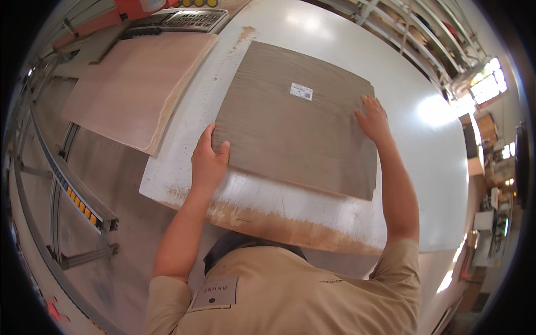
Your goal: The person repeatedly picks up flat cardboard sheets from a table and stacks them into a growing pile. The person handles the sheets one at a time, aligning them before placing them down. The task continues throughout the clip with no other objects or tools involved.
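1. My left hand (pixel 210 166) is at the left edge of a flat, roughly rectangular grey-brown panel with a wavy wood-like grain (pixel 290 137), close to its near left corner.
2. That hand's thumb and forefinger stand apart in a V: the thumb touches the top face just inside the edge, and the forefinger points away from me along the side. My other left fingers are hidden, so I cannot tell whether they curl underneath or how firmly I grip.
3. My right hand (pixel 375 120) lies at the panel's right edge, farther from me than the left. Its thumb and fingers are spread loosely over the top face and edge, with nothing pinched between them that I can see.
4. The panel lies between my two hands on a broad, glossy white table (pixel 421 178), whose near edge is worn brown.
5. A small white rectangular printed label (pixel 301 91) sits on the panel's top face, toward the far side, apart from both hands.
6. To the left, well apart from my right hand, is a stack of wide, pinkish-brown sheets (pixel 139 84) with pale, uneven edges.
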The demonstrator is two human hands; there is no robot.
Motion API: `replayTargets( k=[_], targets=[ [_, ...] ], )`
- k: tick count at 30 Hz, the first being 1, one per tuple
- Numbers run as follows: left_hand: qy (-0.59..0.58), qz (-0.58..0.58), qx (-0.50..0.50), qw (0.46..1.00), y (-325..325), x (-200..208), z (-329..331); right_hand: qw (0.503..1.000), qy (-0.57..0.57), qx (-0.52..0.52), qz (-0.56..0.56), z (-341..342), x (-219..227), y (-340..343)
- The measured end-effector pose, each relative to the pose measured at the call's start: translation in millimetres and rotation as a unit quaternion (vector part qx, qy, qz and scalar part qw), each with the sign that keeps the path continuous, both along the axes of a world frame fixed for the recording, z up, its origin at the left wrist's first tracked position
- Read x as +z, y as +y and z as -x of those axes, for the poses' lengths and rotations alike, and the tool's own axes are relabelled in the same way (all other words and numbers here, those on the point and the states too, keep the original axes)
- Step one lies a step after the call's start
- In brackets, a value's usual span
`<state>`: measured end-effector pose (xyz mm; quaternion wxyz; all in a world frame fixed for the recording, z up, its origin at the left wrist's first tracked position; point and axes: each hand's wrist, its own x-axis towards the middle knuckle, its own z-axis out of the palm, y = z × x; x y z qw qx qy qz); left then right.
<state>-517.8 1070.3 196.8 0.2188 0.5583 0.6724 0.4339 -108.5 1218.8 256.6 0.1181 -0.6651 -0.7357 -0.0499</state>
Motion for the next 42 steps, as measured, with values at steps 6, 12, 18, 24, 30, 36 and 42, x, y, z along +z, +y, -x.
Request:
replayTargets(
  k=[6, 12, 18, 24, 30, 36, 42],
  targets=[
    [0.095, -0.001, 0.093, 0.991, 3.5, 10.6, -44.9, 0.995, 0.035, 0.075, 0.054, 21.7, -19.2, 163.6],
    [0.086, -0.047, 0.164, 0.982, 13.3, 2.8, -60.6, 0.982, -0.020, 0.069, 0.174, 39.0, -25.3, 224.0],
    [-0.061, -0.090, 0.213, 0.971, -19.3, -15.4, -69.3, 0.985, -0.046, 0.030, 0.163, 48.5, -13.0, 205.4],
    [-0.001, -0.056, 0.214, 0.975, -146.3, -38.6, -97.0, 0.980, -0.045, -0.014, 0.191, 44.6, -12.5, 145.4],
    [-0.309, 0.067, 0.223, 0.922, -248.8, -44.3, -177.5, 0.982, -0.030, -0.052, 0.182, 41.5, -15.8, 53.8],
    [-0.695, 0.061, 0.070, 0.713, -280.2, -25.3, -216.4, 0.979, -0.055, -0.049, 0.188, 30.4, -18.4, -44.8],
    [-0.718, 0.055, 0.089, 0.689, -325.4, -48.9, -154.5, 0.981, -0.038, 0.007, 0.192, 12.0, -28.6, -137.0]
  ],
)
